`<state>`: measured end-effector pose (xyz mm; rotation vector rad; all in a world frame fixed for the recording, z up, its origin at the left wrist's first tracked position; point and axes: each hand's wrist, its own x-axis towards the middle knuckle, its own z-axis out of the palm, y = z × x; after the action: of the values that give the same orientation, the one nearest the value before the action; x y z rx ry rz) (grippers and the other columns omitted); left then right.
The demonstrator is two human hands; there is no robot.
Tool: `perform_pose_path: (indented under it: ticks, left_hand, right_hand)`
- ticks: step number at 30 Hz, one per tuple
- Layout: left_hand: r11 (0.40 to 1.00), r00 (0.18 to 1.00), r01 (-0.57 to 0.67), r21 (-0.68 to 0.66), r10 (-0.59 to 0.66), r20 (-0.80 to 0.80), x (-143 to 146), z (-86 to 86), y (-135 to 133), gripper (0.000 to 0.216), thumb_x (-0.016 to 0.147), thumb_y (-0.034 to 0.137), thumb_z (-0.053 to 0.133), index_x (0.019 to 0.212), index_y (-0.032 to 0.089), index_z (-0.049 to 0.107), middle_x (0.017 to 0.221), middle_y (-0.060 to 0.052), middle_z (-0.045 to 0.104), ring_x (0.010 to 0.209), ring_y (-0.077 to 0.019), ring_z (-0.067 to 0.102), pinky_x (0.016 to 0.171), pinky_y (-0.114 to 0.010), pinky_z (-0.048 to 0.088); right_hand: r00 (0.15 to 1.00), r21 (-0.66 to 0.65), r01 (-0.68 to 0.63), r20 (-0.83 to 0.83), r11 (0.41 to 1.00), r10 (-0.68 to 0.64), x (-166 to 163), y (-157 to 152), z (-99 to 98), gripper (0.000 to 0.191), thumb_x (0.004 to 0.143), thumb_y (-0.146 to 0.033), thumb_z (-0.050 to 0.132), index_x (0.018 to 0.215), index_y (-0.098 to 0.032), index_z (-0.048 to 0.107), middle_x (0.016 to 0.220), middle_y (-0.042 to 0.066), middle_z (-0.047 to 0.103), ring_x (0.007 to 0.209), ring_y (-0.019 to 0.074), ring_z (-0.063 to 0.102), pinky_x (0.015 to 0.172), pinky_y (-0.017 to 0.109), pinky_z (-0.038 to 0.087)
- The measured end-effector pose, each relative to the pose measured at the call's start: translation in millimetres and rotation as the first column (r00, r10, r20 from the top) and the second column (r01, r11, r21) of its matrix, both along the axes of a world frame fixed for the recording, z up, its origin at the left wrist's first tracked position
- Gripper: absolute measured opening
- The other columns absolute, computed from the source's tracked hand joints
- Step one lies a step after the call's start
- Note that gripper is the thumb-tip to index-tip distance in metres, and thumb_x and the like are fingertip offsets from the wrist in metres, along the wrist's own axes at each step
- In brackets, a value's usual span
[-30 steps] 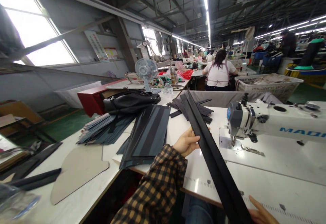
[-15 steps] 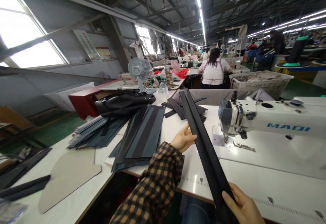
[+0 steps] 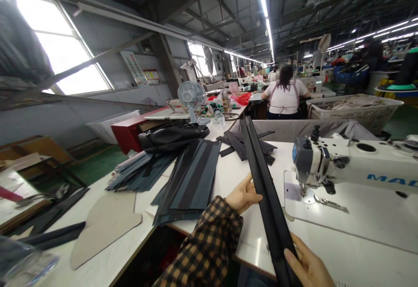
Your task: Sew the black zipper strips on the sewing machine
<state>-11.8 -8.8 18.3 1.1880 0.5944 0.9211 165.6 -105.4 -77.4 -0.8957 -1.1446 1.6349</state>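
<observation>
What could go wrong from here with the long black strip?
1. Snagging: the far end of the long black strip overlaps the loose dark strips in this view; if low, it might drag them.
2. Twisting: left hand and right hand grip it at separate points, so uneven movement could skew it.
3. Bumping: the sewing machine stands to its right; a rightward swing might hit it.

White table [image 3: 369, 241] as I watch from afar, sewing machine [image 3: 346, 160] at my 2 o'clock, dark strips [image 3: 237, 146] at 12, dark panels [image 3: 193, 178] at 11, second white top [image 3: 127, 245] at 10, carrying beige piece [image 3: 106, 226], sheet stack [image 3: 140, 177] beyond.
</observation>
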Motion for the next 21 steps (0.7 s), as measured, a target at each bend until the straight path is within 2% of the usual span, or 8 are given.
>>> perform_pose_path:
  ticks: [2,5,7,13,17,21]
  left_hand:
    - [1.000,1.000,-0.014,0.004,0.014,0.008,-2,-0.6,4,0.075,0.063,0.009,0.066,0.127,0.030,0.033,0.119,-0.012,0.051,0.097,-0.0240,0.056,0.067,-0.026,0.046]
    - [1.000,0.999,-0.023,0.000,0.023,0.047,-3,-3.3,9,0.076,0.063,0.007,0.066,0.127,0.031,0.032,0.118,-0.010,0.052,0.094,-0.0206,0.057,0.068,-0.024,0.045]
    - [1.000,0.998,-0.018,-0.015,0.019,0.060,-4,-5.6,10,0.074,0.064,0.009,0.065,0.127,0.031,0.032,0.117,-0.009,0.052,0.093,-0.0201,0.057,0.069,-0.025,0.045]
    - [0.999,0.995,0.037,-0.037,-0.033,0.094,-6,-10.8,12,0.074,0.069,0.008,0.060,0.130,0.032,0.026,0.125,-0.010,0.046,0.102,-0.0216,0.054,0.074,-0.027,0.046]
    - [0.992,0.991,0.114,-0.046,-0.110,0.074,-2,-14.2,6,0.071,0.068,0.005,0.059,0.127,0.031,0.028,0.134,-0.011,0.036,0.111,-0.0274,0.047,0.075,-0.033,0.047]
    - [0.981,0.984,0.176,-0.077,-0.173,0.044,5,-23.7,-8,0.061,0.066,0.003,0.061,0.119,0.023,0.038,0.135,-0.015,0.033,0.116,-0.0328,0.041,0.082,-0.042,0.045]
  right_hand:
    - [1.000,-0.013,-0.018,-0.013,1.000,0.018,2,1,5.1,0.056,0.071,-0.047,0.059,0.114,-0.012,0.047,0.110,0.012,0.059,0.109,0.0235,0.049,0.091,0.030,0.042]
    - [0.999,-0.040,0.039,-0.022,0.998,-0.040,2,0,7.8,0.051,0.072,-0.047,0.057,0.107,-0.012,0.050,0.097,0.012,0.065,0.099,0.0254,0.056,0.088,0.033,0.044]
    - [0.999,-0.028,0.031,-0.007,0.999,-0.031,2,0,6.9,0.049,0.073,-0.047,0.056,0.107,-0.012,0.050,0.096,0.012,0.065,0.096,0.0250,0.057,0.088,0.034,0.044]
    - [0.988,0.024,-0.058,0.144,0.998,0.054,10,6,-2.8,0.056,0.078,-0.047,0.050,0.119,-0.010,0.044,0.111,0.013,0.058,0.104,0.0233,0.053,0.095,0.033,0.038]
    - [0.972,0.082,-0.001,0.235,0.997,-0.018,12,11,-9.7,0.057,0.078,-0.048,0.048,0.121,-0.012,0.046,0.121,0.009,0.051,0.115,0.0219,0.043,0.100,0.031,0.031]
    - [0.958,0.121,0.023,0.282,0.992,-0.057,10,13,-13.1,0.057,0.080,-0.048,0.044,0.126,-0.015,0.041,0.125,0.006,0.047,0.120,0.0207,0.037,0.102,0.032,0.027]
